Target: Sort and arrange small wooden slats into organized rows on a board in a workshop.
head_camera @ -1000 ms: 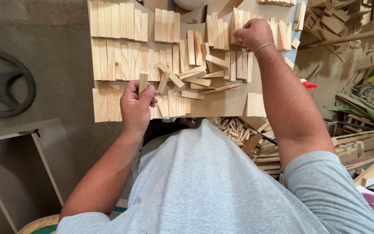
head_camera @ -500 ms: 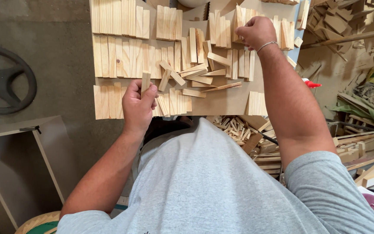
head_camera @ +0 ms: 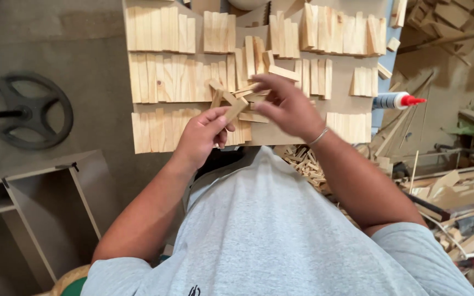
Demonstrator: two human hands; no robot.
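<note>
Right now my left hand (head_camera: pixel 204 134) pinches a short wooden strip (head_camera: pixel 236 109), tilted, over the near edge of the tabletop (head_camera: pixel 281 134). Right hand (head_camera: pixel 286 104) hovers just beside it, fingers curled loosely over the loose strip pile (head_camera: pixel 250 98); grip unclear. Rows of strips (head_camera: pixel 160 71) fill the board; glue bottle (head_camera: pixel 396 101) off its right edge.

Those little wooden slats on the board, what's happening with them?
A person in a grey shirt sits over a flat board covered with rows of short wooden slats. The left hand pinches one slat by its end. The right hand reaches into a loose jumble of slats in the middle of the board. A glue bottle with a red tip lies at the board's right edge, and wood offcuts are piled below.
</note>
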